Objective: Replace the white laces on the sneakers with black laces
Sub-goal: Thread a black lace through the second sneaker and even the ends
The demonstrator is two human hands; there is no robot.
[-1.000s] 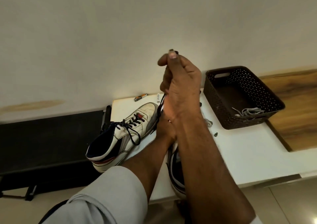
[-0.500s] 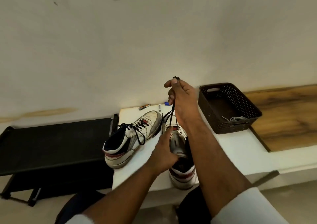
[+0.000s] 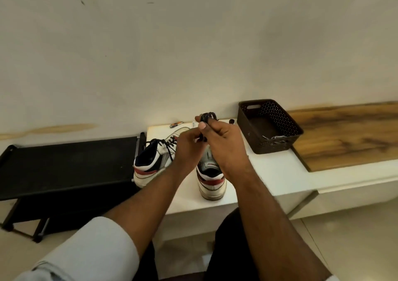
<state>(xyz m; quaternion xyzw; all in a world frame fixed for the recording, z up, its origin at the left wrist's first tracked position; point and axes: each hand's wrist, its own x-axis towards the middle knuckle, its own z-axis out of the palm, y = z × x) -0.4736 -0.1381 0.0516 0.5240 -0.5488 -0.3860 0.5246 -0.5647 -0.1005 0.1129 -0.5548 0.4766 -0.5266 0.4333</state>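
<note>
**Clerk:** Item one?

**Checker:** Right hand (image 3: 224,145), raised over the white table (image 3: 269,173), fingers curled round a bunched black lace (image 3: 207,117); a loop of it stands above the knuckles. Likely gathered short so the slack does not trail while it is fed down.

**Clerk:** Item two?

**Checker:** Left hand (image 3: 188,146), close against the right, fingers bent inward toward the same lace. Whether it pinches the lace or only steadies it — cannot tell, the fingertips are hidden.

**Clerk:** The sneakers?

**Checker:** Two. Left sneaker (image 3: 154,162), heel toward the camera and angled, already threaded with black; its ends hang loose over the side. Right sneaker (image 3: 211,179), heel toward the camera, directly beneath the hands, tongue partly visible. How far up its eyelets the lace runs is hidden behind the hands. My reading: it is the shoe in hand, placed square to the person so both hands reach it evenly.

**Clerk:** The white laces?

**Checker:** A pale tangle (image 3: 276,138) lies in the near corner of the dark perforated basket (image 3: 286,117), well apart from the shoes — set aside, by the look of it, as the discard.

**Clerk:** Sundries?

**Checker:** One small dark-and-orange object (image 3: 176,124) at the table's far edge, near the wall; too small to name. A black rack (image 3: 69,164) stands just beside the table on the left. A wooden top (image 3: 349,134) lies to the right.
</note>
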